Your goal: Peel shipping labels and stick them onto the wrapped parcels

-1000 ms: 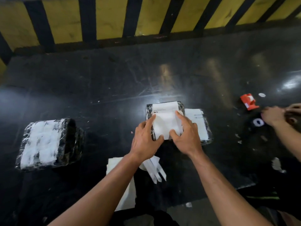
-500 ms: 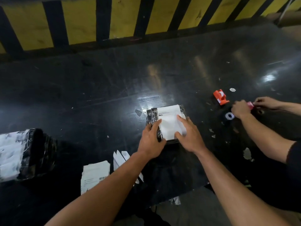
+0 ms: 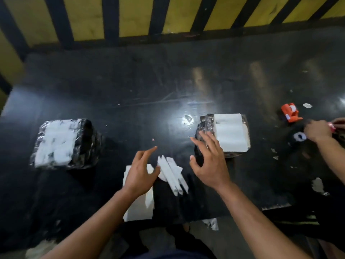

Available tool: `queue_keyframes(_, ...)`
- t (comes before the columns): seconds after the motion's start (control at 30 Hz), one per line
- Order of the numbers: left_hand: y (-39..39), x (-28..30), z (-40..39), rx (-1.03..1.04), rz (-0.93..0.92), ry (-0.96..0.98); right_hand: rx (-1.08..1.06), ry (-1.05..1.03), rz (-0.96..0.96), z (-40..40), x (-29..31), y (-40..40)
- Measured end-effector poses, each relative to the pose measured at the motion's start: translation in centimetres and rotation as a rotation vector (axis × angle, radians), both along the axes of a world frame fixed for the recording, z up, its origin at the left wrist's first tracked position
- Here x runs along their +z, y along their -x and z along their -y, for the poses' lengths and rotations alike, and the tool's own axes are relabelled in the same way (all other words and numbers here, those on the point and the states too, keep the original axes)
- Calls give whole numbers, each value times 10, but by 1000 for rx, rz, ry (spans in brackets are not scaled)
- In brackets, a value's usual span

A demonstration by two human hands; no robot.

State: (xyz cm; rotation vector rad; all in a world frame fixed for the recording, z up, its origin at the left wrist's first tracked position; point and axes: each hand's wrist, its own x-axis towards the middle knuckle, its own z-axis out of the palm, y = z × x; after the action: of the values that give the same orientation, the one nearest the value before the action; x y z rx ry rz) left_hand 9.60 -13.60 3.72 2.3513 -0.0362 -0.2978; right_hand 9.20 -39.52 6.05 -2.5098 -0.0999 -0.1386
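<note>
- White paper comes first, at the bottom centre of the frame: a stack of label sheets (image 3: 139, 204) lies at the near edge of the black table (image 3: 130, 86), with a fan of narrow paper strips (image 3: 172, 174) just right of it.
- Over that stack hovers the left hand (image 3: 141, 174), fingers spread and holding nothing; whether the palm touches the paper I cannot tell.
- To its right the right hand (image 3: 210, 165) is also spread and empty, its fingertips (image 3: 202, 134) reaching over the near left edge of a wrapped parcel (image 3: 224, 135) at centre right, which already carries a white label (image 3: 230, 135) on top.
- By my reading the step is fetching the next label; it looks best to pin the stack with one hand, lift a corner with a fingernail and peel slowly so the sheet does not curl onto itself.
- At the left of the frame sits the other wrapped parcel (image 3: 65, 143), well apart from both hands, glossy film over a white face; a label should go on flat and be smoothed from the middle outward, since wrinkled film may trap air.
- At the right edge, another person's hand (image 3: 315, 130) works near an orange tape dispenser (image 3: 289, 112).
</note>
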Motion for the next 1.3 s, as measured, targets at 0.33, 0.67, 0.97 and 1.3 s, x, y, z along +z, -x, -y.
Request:
queue_keyframes(0.33, 91, -49, -113, 271, -238, -72, 171, -64, -444, -130, -68, 64)
queue_keyframes(0.67, 92, -71, -109, 195, -277, -41, -63, -240, -577, -164, -102, 70)
queue_keyframes(0.97, 88, -74, -111, 175, -277, -40, -260, -423, -572, -168, -114, 56)
queue_keyframes(1.3, 91, -83, -112, 176, -282, -56, -285, -505, -575, -159, -118, 47)
